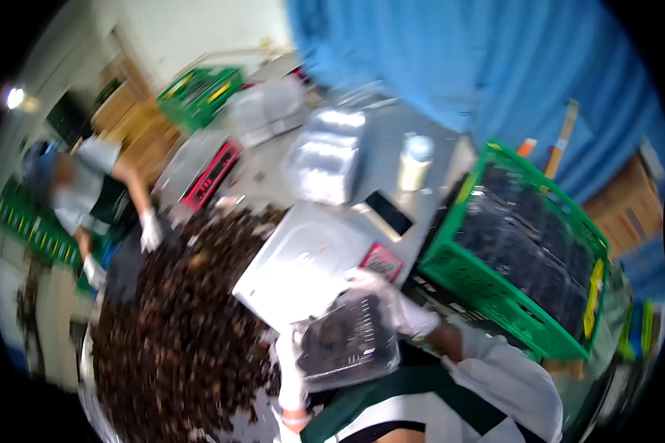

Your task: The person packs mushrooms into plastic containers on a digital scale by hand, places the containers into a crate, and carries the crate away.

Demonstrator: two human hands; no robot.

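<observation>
A clear plastic box (349, 341) with dark contents is held in front of my body. My left hand (291, 369), in a white glove, grips its left side. My right hand (393, 301), gloved too, is closed on its upper right edge, and some fingers are blurred. Just beyond the box lies the white pan of a weighing scale (303, 258), its red display panel (381, 262) close to my right hand. To the left spreads a large heap of dark brown dried pieces (177, 332); their exact kind is too blurred to tell.
A green crate (510, 314) of filled clear boxes stands at the right. Stacked clear boxes (325, 155), a pale bottle (415, 164) and a phone (386, 214) sit on the table. At the left, a co-worker's gloved hand (150, 230) reaches the heap near another red scale (210, 176).
</observation>
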